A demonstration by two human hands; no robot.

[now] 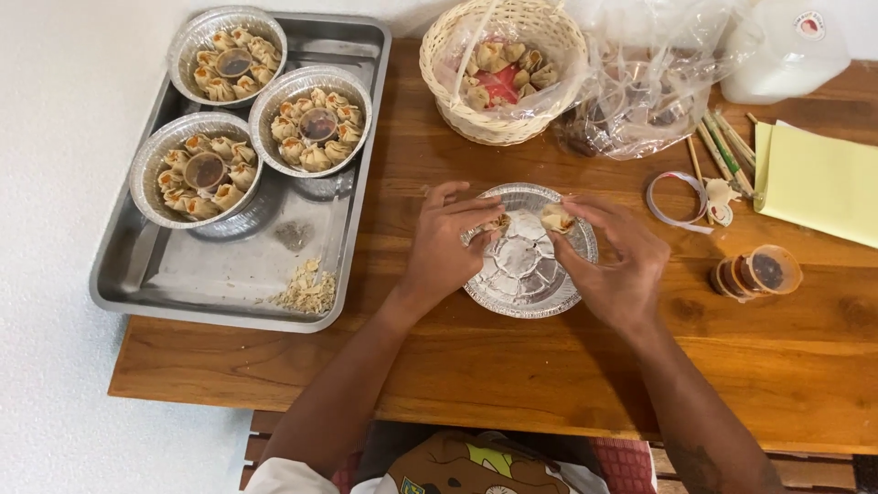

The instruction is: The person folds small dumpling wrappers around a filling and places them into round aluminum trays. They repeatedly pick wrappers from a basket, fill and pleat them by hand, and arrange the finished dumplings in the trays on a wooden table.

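Centre frame | your left hand [445, 249] pinches a dumpling [498, 222] at foil dish [521, 293] rim | right hand [611, 261] grips another dumpling [556, 218], upper right rim | both over dish.

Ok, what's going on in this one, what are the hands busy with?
A person is putting dumplings into a round foil dish on a wooden table. The left hand holds one dumpling at the dish's far rim, and the right hand holds another dumpling beside it. The rest of that dish is bare. Three foil dishes already filled, each with a sauce cup in the middle, sit on a metal tray to the left. More dumplings lie in a wicker basket.
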